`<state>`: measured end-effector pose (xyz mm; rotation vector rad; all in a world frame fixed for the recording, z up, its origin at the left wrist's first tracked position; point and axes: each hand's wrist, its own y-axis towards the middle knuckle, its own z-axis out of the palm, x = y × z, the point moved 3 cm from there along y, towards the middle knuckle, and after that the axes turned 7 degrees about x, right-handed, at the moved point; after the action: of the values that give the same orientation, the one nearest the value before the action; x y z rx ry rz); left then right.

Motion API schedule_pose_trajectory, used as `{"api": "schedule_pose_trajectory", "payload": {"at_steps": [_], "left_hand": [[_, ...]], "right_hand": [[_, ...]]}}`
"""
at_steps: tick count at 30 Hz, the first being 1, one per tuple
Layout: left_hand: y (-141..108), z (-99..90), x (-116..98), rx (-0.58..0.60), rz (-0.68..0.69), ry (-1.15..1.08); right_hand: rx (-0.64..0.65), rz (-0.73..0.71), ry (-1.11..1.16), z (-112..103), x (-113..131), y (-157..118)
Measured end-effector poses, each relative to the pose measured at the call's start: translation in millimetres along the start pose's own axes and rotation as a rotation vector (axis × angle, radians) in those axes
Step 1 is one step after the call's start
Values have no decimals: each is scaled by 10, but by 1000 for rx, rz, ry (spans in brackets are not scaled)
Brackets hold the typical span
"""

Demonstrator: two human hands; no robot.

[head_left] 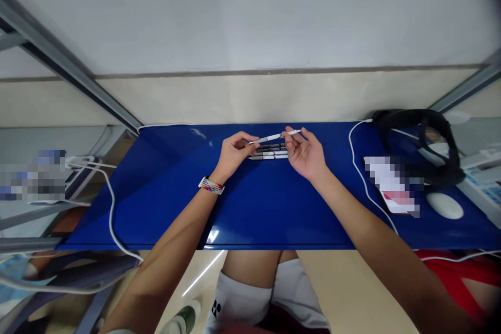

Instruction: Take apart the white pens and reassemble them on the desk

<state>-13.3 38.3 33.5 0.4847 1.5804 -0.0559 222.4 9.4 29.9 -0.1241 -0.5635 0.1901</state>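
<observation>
Between my two hands a white pen (270,138) is held up, slightly tilted, its right end higher. My left hand (237,154) pinches its left end between thumb and fingers. At the other end, the fingers of my right hand (305,151) close round the pen. Just below it, several more pens (270,152) lie side by side on the blue table (250,203), some dark and some white. Their right ends are partly hidden by my right hand, and their left ends lie close to my left hand. A multicoloured band (212,185) is on my left wrist.
To the right are a phone (391,188), a white mouse (444,205) and a black headset-like strap (438,141). A white cable (354,154) runs down beside the phone. Another white cable (112,209) hangs over the left edge. Metal posts (113,99) flank the table, with a wall behind.
</observation>
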Motion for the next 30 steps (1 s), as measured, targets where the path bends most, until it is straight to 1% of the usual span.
{"api": "schedule_pose_trajectory", "payload": {"at_steps": [6, 12, 15, 21, 26, 30], "left_hand": [[-2, -5, -5, -13, 6, 29], [-4, -6, -11, -12, -1, 10], [-3, -6, -12, -12, 0, 12], [2, -6, -10, -11, 6, 21], [-2, -3, -21, -6, 7, 29], [-4, 0, -33, 1, -1, 25]], "right_hand": [[-21, -25, -31, -41, -6, 25], [28, -62, -151, -115, -18, 66], [26, -66, -176, -143, -15, 73], [55, -41, -99, -71, -4, 22], [-8, -19, -25, -25, -13, -1], [-25, -15, 18, -7, -23, -6]]}}
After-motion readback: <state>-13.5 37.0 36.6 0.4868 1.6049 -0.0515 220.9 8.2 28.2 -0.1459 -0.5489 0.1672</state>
